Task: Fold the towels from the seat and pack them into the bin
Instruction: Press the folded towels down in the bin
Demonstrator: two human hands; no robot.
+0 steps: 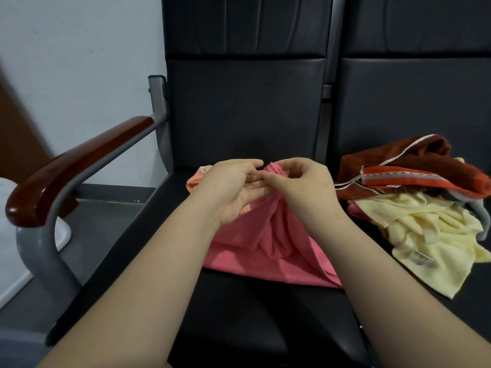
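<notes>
A pink towel (265,251) lies bunched on the dark seat (239,309) in front of me, with an orange patterned part (195,180) showing at its far left. My right hand (303,184) pinches the raised far edge of the pink towel. My left hand (233,189) is palm up against the same edge, fingers only slightly bent beside the right hand's fingertips. On the neighbouring seat to the right lies a heap: a rust-red towel with an orange and white striped band (398,168) and a pale yellow towel (425,235) in front of it.
A grey metal armrest with a brown wooden top (77,166) borders the seat on the left. A white object (16,235), maybe the bin, shows partly at the left edge on the grey floor. Dark seat backs (247,102) rise behind, and a pale wall stands at the left.
</notes>
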